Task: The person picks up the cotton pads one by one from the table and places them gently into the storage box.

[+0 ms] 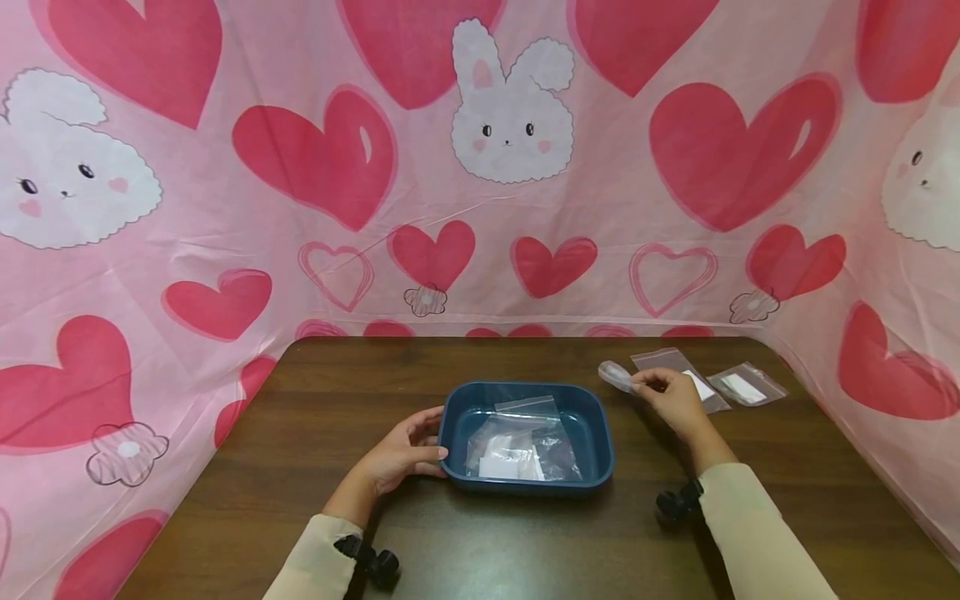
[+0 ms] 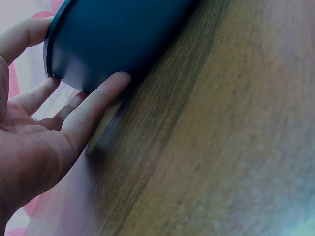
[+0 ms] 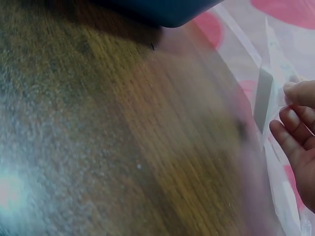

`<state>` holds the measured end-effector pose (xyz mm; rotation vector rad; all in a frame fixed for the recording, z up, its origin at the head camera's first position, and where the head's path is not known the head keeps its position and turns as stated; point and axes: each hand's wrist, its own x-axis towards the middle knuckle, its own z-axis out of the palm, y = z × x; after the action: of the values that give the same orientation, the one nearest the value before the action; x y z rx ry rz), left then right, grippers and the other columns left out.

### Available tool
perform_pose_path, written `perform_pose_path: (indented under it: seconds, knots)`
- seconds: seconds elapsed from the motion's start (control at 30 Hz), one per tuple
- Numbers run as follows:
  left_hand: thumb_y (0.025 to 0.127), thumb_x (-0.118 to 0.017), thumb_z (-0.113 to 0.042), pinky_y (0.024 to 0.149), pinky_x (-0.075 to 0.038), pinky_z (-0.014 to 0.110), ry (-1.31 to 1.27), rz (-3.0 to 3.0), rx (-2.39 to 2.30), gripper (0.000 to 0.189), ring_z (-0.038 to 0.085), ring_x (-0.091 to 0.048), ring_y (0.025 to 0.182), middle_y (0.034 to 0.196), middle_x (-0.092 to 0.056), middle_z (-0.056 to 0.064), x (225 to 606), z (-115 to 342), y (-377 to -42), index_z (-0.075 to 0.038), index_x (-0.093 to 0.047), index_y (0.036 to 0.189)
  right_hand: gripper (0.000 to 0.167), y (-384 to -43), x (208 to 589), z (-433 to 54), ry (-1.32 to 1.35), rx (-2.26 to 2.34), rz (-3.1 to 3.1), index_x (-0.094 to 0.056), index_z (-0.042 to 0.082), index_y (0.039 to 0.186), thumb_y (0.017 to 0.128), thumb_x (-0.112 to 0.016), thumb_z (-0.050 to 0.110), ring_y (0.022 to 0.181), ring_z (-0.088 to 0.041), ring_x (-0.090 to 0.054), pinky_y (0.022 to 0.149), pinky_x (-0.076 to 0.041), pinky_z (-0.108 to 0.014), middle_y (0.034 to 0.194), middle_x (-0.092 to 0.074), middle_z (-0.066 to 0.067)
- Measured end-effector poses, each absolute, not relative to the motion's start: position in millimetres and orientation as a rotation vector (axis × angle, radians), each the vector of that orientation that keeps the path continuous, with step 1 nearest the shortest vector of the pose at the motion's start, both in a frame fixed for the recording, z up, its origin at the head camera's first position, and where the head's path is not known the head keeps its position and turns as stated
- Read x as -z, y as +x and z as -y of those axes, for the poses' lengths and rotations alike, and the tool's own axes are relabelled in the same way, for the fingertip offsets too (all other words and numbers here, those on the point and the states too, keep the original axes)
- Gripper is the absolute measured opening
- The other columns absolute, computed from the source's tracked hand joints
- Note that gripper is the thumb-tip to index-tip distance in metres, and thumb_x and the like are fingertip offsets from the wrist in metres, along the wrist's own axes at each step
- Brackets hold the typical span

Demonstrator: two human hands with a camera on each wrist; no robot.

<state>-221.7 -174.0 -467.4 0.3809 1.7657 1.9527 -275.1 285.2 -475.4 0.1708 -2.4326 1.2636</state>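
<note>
A dark blue rectangular container stands in the middle of the table, with clear plastic zip bags lying inside, white pieces showing through. My left hand holds its left end, thumb by the near corner and fingers spread along the outer wall; in the left wrist view the fingertips meet that blue wall. To the right of the container, my right hand pinches a small clear plastic bag between thumb and fingers. The right wrist view shows this pinch, with a white piece beside the fingers.
Two more zip bags with white contents lie at the back right of the table: one bag partly behind the right hand, another bag farther right. A pink cloth with hearts and rabbits rises behind the brown wooden table.
</note>
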Motion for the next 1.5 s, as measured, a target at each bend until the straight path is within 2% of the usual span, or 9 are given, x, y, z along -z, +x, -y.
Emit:
perform_pose_path:
  seconds: [0.3,0.57,0.8,1.03,1.33,1.43,1.5]
  knots:
    - [0.091,-0.063,0.000,0.084,-0.055,0.050,0.381,-1.760,-1.957,0.068,0.039,-0.054,0.119,0.149,-0.032,0.027,467.0,174.9,-222.0,-0.002,-0.029,0.150,0.012,-271.3,471.6,-284.4,0.199,-1.369,2.380,-0.071,-0.007,0.094,0.087,-0.071,0.002,0.072,-0.003,-0.054,0.062,-0.045,-0.014,0.087,-0.070,-0.017]
    - [0.090,-0.065,-0.002,0.084,-0.055,0.049,0.399,-1.751,-1.956,0.070,0.039,-0.054,0.119,0.150,-0.032,0.027,470.9,175.0,-224.6,-0.002,-0.029,0.150,0.009,-268.4,469.2,-284.2,0.177,-1.468,2.335,-0.071,-0.004,0.091,0.086,-0.072,0.003,0.072,-0.003,-0.054,0.061,-0.045,-0.013,0.079,-0.068,0.006]
    - [0.090,-0.064,0.000,0.083,-0.055,0.049,0.398,-1.755,-1.958,0.069,0.038,-0.055,0.118,0.149,-0.033,0.027,471.8,174.6,-224.7,-0.002,-0.029,0.150,0.017,-264.3,464.4,-281.7,0.147,-1.449,2.386,-0.070,-0.007,0.098,0.089,-0.070,0.007,0.074,-0.003,-0.054,0.064,-0.046,-0.015,0.084,-0.071,-0.006]
    - [0.090,-0.064,0.000,0.083,-0.055,0.049,0.394,-1.758,-1.957,0.069,0.038,-0.055,0.118,0.149,-0.033,0.027,471.3,174.9,-224.8,-0.003,-0.030,0.150,0.018,-260.3,459.7,-278.2,0.156,-1.469,2.385,-0.070,-0.007,0.098,0.089,-0.070,0.008,0.074,-0.004,-0.054,0.063,-0.046,-0.016,0.084,-0.070,-0.006]
    - [0.090,-0.065,-0.002,0.084,-0.055,0.049,0.389,-1.756,-1.955,0.069,0.038,-0.054,0.119,0.150,-0.032,0.026,471.1,174.9,-224.6,-0.003,-0.029,0.150,0.015,-256.6,453.7,-273.7,0.201,-1.515,2.348,-0.069,-0.009,0.098,0.087,-0.070,0.002,0.073,-0.003,-0.055,0.063,-0.047,-0.015,0.081,-0.067,0.008]
    - [0.090,-0.066,-0.002,0.084,-0.055,0.049,0.389,-1.756,-1.957,0.070,0.038,-0.054,0.119,0.150,-0.032,0.026,471.0,174.9,-224.4,-0.003,-0.029,0.150,0.017,-255.0,451.1,-273.3,0.218,-1.519,2.350,-0.069,-0.009,0.099,0.088,-0.071,0.004,0.074,-0.003,-0.055,0.064,-0.047,-0.015,0.081,-0.067,0.008]
    - [0.090,-0.066,-0.003,0.083,-0.055,0.049,0.387,-1.755,-1.957,0.071,0.039,-0.054,0.119,0.150,-0.032,0.027,470.7,174.9,-224.1,-0.003,-0.029,0.150,0.018,-254.4,449.7,-273.4,0.229,-1.530,2.352,-0.069,-0.009,0.099,0.088,-0.071,0.004,0.074,-0.003,-0.056,0.064,-0.048,-0.015,0.083,-0.069,0.002]
